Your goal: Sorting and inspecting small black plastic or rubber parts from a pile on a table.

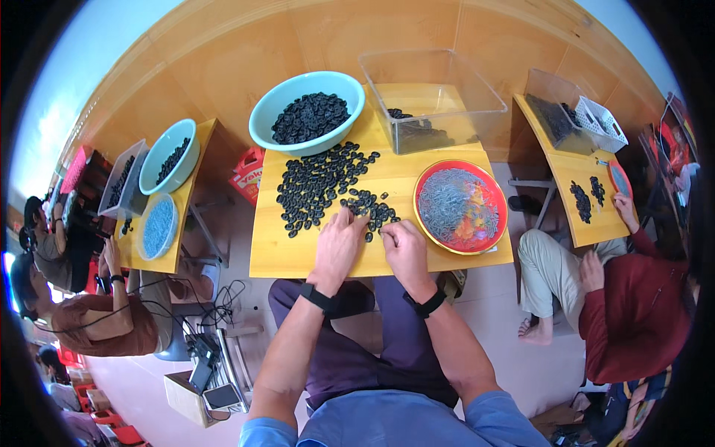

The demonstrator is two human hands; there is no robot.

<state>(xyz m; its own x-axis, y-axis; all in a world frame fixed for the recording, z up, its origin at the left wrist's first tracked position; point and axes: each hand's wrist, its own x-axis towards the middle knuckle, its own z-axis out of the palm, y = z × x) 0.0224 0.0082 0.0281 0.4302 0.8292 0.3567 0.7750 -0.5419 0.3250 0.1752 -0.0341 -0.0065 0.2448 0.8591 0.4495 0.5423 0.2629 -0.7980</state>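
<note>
Many small black oval rings (322, 179) lie spread over the yellow table (287, 257) in front of me. My left hand (341, 242) rests at the near edge of them, its fingers bent and drawn together against a smaller cluster of rings (378, 211). What its fingertips hold is hidden. Just right of it, my right hand (406, 246) is closed in a pinch beside the same cluster; what is in the pinch is too small to make out. A red round tray (501, 223) with thin grey pin-like pieces (449, 200) stands right of that hand.
A light blue basin (264, 123) full of black rings stands at the back left. Behind the tray is a clear plastic bin (447, 123) with black pieces. People sit at side tables, left (126, 246) and right (588, 227). Cables (223, 302) hang at lower left.
</note>
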